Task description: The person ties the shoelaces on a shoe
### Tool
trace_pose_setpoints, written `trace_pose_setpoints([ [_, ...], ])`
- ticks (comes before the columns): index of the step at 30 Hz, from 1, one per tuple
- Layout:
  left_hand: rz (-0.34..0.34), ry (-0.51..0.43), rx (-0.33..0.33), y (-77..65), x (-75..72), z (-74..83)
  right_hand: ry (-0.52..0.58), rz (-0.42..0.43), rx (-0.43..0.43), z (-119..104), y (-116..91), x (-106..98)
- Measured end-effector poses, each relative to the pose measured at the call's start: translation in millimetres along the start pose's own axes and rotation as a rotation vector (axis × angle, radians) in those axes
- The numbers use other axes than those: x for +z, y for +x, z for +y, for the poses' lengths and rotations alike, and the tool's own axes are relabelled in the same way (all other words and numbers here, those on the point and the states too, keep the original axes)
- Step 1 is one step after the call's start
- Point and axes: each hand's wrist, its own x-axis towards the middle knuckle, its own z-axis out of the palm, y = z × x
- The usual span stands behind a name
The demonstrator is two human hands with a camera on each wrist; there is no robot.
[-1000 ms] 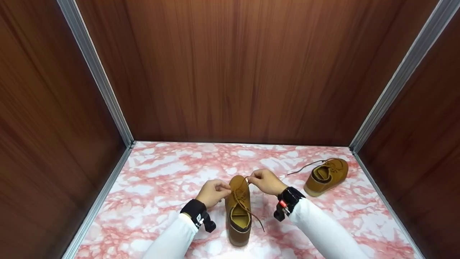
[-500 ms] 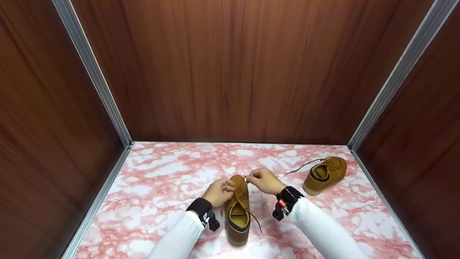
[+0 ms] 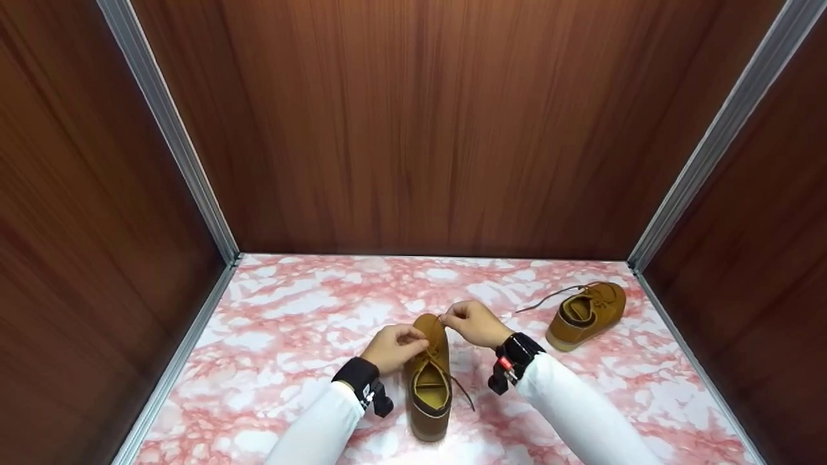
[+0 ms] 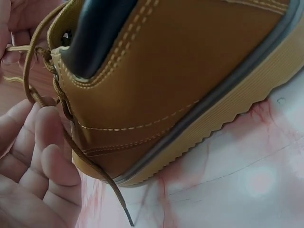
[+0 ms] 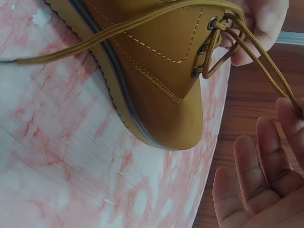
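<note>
A tan leather shoe (image 3: pixel 428 423) stands in the middle with its toe pointing away. My right hand (image 3: pixel 477 323) pinches a doubled strand of its shoelace (image 5: pixel 118 29), drawn out in a loop to the right of the toe. On the other side, my left hand (image 3: pixel 391 350) holds the lace (image 4: pixel 95 167) between thumb and fingers, close over the eyelets. One loose lace end hangs down along each side of the shoe in the wrist views. The left fingers partly hide the lacing in the head view.
A second tan shoe (image 3: pixel 591 316) lies at the back right, its lace (image 3: pixel 546 300) trailing left. Pink-and-white marbled tabletop (image 3: pixel 291 310) surrounds both shoes. Brown wood-grain panels (image 3: pixel 413 129) with grey metal corner strips enclose the back and sides.
My left hand has moved right, from the shoe's side to over the lacing. The lace strand that crossed the shoe opening now hangs off its right side. My right hand has barely moved.
</note>
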Motion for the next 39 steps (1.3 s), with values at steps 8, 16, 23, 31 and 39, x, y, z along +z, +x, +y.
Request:
trace_pose_setpoints([
  [8,0.036,0.071,0.03,2.8,4.0,-0.3,-0.014,0.003,-0.006,-4.3,2.1,0.1],
  [16,0.039,0.173,0.063,3.4,8.5,1.4,-0.019,0.008,-0.033,-8.7,4.1,0.0],
  [23,0.044,0.194,0.07,2.8,10.2,2.8,0.008,-0.001,-0.039,-8.7,4.7,-2.5],
  [31,0.049,0.169,0.096,0.9,10.8,1.9,0.008,0.046,0.017,-5.6,4.2,-12.7],
  [39,0.041,0.08,0.079,-0.2,9.7,-1.1,0.032,0.068,0.017,4.4,-0.3,-22.6],
])
